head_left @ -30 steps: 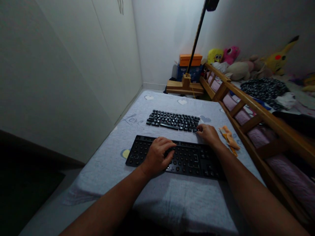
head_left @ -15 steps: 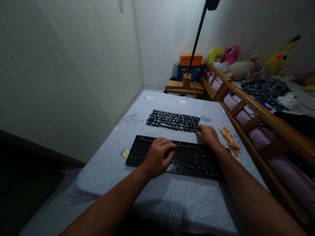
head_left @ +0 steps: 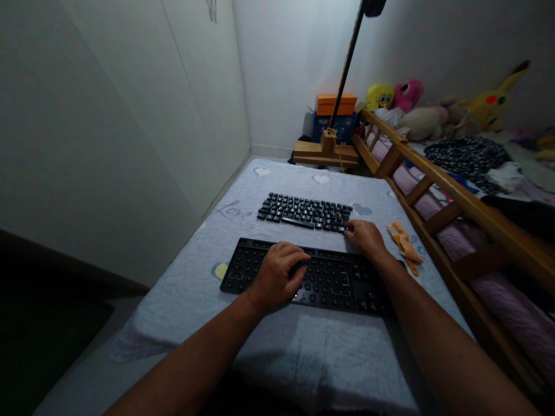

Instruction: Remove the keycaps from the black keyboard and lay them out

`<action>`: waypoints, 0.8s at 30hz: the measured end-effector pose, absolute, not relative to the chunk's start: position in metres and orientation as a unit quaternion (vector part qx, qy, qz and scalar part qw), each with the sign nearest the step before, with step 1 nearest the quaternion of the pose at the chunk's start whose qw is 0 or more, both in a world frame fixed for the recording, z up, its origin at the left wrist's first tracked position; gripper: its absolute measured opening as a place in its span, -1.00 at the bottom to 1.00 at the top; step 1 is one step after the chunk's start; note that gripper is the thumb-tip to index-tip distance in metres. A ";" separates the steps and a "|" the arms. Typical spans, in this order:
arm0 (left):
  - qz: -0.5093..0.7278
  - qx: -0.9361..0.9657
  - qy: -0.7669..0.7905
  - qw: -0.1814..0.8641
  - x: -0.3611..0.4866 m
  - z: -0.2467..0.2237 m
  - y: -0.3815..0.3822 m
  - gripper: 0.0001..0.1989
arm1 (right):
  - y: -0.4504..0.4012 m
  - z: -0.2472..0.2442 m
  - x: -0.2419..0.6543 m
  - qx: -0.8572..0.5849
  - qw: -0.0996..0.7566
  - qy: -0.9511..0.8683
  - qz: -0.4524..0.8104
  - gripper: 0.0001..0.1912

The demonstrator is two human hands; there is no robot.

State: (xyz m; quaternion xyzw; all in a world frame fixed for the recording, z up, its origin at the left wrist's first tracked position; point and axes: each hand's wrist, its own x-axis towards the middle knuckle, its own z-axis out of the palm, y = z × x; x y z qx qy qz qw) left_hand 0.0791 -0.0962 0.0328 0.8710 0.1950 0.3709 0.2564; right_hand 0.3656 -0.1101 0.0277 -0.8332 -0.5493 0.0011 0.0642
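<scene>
Head view, keyboard base (head_left: 325, 278): between loose keys (head_left: 304, 212) and the near edge of the cloth-covered table (head_left: 312, 346).
Left hand (head_left: 281, 274): over the base, thumb and fingers apart.
Right hand (head_left: 365, 238): at the keys' near right corner; I cannot tell its grip.

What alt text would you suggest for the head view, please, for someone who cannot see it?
A person's left hand rests on a black keyboard base with exposed key sockets, while the right hand is at the near right corner of loose black keycaps laid in rows beyond it. On the right, a brush lies with an orange, cloth-like piece.
</scene>
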 end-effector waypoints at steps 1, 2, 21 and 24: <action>0.371 0.871 0.195 0.257 0.079 0.033 -0.096 -0.80 | -0.110 0.028 0.365 -0.833 0.064 -0.549 0.000 -0.70; 0.371 0.871 0.195 0.257 0.079 0.033 -0.096 -0.80 | -0.110 0.029 0.365 -0.834 0.063 -0.548 -0.002 -0.71; 0.358 0.878 0.218 0.229 0.080 0.029 -0.095 -0.78 | -0.163 0.067 0.379 -0.827 0.251 -0.503 -0.033 -0.71; 0.343 0.883 0.253 0.199 0.080 0.025 -0.094 -0.77 | -0.189 0.074 0.384 -0.781 0.466 -0.415 0.036 -0.63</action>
